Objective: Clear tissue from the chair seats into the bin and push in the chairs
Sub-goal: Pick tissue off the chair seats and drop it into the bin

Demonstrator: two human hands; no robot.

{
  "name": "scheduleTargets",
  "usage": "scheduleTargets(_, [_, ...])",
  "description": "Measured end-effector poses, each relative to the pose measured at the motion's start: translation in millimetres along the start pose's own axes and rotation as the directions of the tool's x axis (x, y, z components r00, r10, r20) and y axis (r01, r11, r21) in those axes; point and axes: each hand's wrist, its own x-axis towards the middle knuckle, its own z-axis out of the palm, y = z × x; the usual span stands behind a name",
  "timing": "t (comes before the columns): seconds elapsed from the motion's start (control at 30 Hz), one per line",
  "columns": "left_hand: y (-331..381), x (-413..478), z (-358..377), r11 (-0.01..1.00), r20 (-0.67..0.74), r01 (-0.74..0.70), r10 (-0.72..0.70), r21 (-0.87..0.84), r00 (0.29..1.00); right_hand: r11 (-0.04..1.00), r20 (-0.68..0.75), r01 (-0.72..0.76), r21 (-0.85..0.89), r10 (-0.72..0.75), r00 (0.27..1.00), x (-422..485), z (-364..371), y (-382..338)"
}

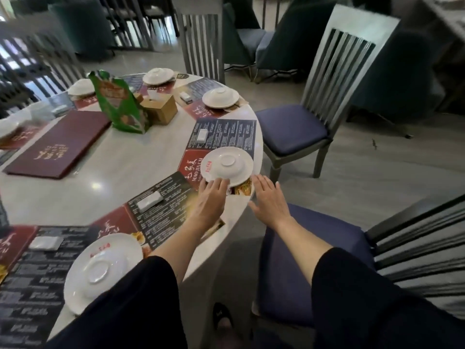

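- The near chair (314, 235) stands pulled back from the table (113, 177), its blue seat showing no tissue on the part not hidden by the person's arm.
- A 2nd chair (292, 129) further round to the right is also drawn out, at an angle to the table; its blue seat looks bare as well.
- A 3rd chair (201, 39) at the far side sits close against the table edge, so it appears already pushed in (its seat is hidden).
- No loose tissue shows on any seat, and the bin is out of view, so the clearing part seems done, though whether anything reached the bin cannot be told.
- The left hand (212, 195) lies flat with straight fingers, its fingertips resting on the near rim of an upturned white plate (227, 166) on a placemat (226, 132); it grips nothing.
- The right hand (268, 200) is spread wide and empty, just past the table edge and above the gap before the near chair.
- My reading: the person is tidying a place setting, a side job; at least 2 chairs are left to push in.
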Motion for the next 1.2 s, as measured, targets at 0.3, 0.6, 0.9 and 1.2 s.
scheduleTargets(0.3, [-63, 73, -4, 1.0, -0.009, -0.005, 0.005, 0.012, 1.0, 1.0, -0.045, -0.01, -0.005, 0.01, 0.999, 89, -8, -6])
scheduleTargets(0.6, [-122, 128, -2, 0.994, -0.094, 0.105, -0.104, 0.01, 0.99, 0.994, 0.019, 0.082, -0.067, -0.08, 0.997, 194, -20, -13])
scheduleTargets(0.9, [-168, 214, 44, 0.951, -0.076, 0.296, -0.29, 0.089, 0.954, 0.95, 0.165, 0.31, -0.032, -0.301, 0.939, 346, 23, -8])
scheduleTargets(1.2, [-195, 267, 73, 0.896, -0.106, 0.427, -0.415, 0.125, 0.903, 0.876, 0.283, 0.483, -0.005, -0.462, 0.84, 436, 54, 1])
